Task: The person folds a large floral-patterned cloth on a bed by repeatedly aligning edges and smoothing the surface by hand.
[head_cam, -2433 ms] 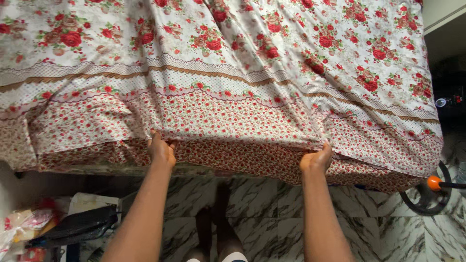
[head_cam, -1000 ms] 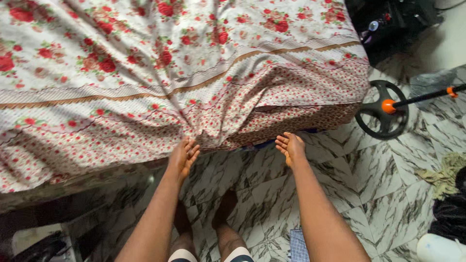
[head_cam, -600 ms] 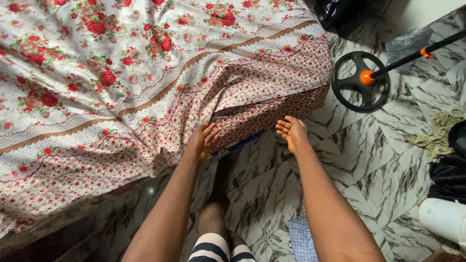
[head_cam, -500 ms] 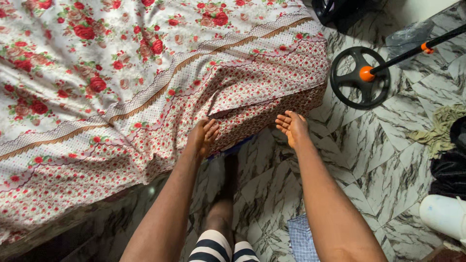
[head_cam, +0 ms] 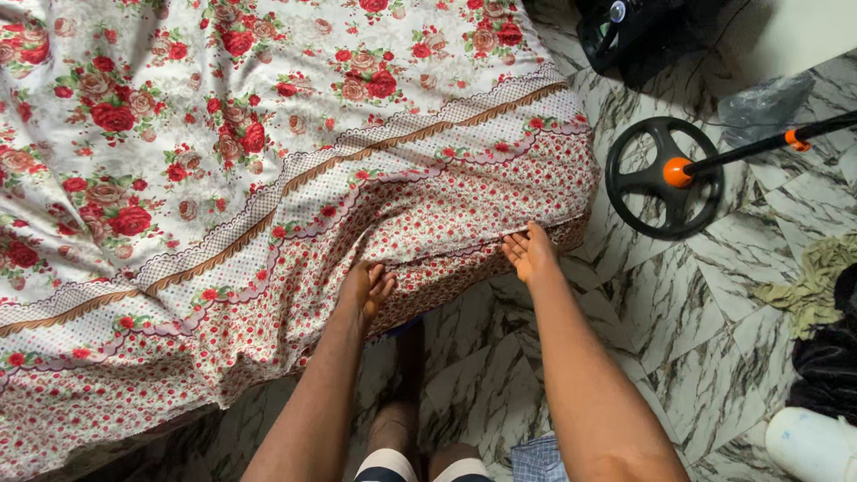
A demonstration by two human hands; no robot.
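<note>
Grey-veined marble floor tiles [head_cam: 678, 295] run beneath a bed draped in a white cotton sheet with red roses and a brown scalloped border [head_cam: 268, 178]. Both arms reach forward to its hanging edge. The left hand [head_cam: 364, 290] presses flat against the cloth, fingers loose; the right hand [head_cam: 528, 253] lies open-palmed, fingertips touching the sheet's hem near the corner.

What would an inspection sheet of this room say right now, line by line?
Surface: bed covered to its edge.
Job's things: floral sheet, wrinkled near the corner.
Clutter: green rag, white container, clear plastic bag.
Hands: left hand flat on the sheet's hanging border; right hand open, fingertips at the sheet's edge.
Cables: thin dark cord by the black bag.
Surroundings: marble floor tiles, black wheel-shaped stand with an orange-jointed pole.
</note>
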